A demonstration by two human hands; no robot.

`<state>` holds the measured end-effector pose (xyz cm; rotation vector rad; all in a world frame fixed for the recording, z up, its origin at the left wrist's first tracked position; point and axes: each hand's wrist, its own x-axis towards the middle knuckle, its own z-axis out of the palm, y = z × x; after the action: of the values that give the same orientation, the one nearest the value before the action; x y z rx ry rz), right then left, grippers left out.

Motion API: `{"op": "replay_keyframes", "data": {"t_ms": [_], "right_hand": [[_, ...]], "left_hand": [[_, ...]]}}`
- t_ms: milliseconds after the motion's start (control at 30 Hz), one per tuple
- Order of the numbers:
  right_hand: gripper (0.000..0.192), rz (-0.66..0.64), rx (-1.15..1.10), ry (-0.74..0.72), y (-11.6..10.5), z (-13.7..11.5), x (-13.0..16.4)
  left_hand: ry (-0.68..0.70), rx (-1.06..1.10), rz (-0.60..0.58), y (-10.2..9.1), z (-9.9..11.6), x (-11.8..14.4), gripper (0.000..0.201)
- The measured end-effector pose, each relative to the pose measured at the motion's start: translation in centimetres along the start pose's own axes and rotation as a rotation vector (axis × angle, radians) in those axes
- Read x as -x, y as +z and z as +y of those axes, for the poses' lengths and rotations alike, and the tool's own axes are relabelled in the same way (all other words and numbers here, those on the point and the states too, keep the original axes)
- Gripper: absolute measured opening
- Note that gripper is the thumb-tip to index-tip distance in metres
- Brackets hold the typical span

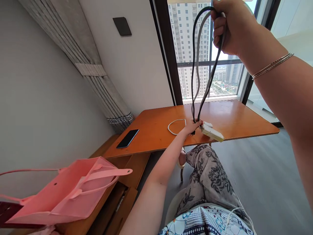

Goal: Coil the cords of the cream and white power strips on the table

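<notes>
Right hand (226, 27) up high by the window (188, 42), fingers curled round the top of the cords (192, 75), black and grey! They hang in a tall, narrow loop, long axis nearly upright, lower ends down at the table (156, 130). And there's the left hand (192, 126), gripping those ends. Just beside its fingertips, the white strip (212, 133), long axis slanting, outer end pointing rightward and toward the wearer at the near edge!
</notes>
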<state>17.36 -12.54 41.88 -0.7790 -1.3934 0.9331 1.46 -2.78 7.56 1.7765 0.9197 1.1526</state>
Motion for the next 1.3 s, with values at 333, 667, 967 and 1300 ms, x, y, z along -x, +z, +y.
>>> {"op": "replay_keyframes", "data": {"t_ms": [333, 667, 967, 1300], "right_hand": [[0.019, 0.150, 0.197, -0.073, -4.3, 0.2, -0.4], [0.034, 0.076, 0.055, -0.005, -3.8, 0.4, 0.6], [0.043, 0.126, -0.282, 0.018, -7.4, 1.5, -1.7], [0.082, 0.127, -0.067, -0.129, -13.6, 7.3, -2.1]], "left_hand": [[-0.007, -0.132, 0.016, -6.1, 1.7, 0.5, 0.040], [0.005, -0.364, 0.010, -9.2, 0.7, 1.2, 0.034], [0.065, -0.368, -0.006, -8.1, 3.6, 2.3, 0.032], [0.024, 0.024, -0.491, -6.4, 9.8, 6.1, 0.041]]}}
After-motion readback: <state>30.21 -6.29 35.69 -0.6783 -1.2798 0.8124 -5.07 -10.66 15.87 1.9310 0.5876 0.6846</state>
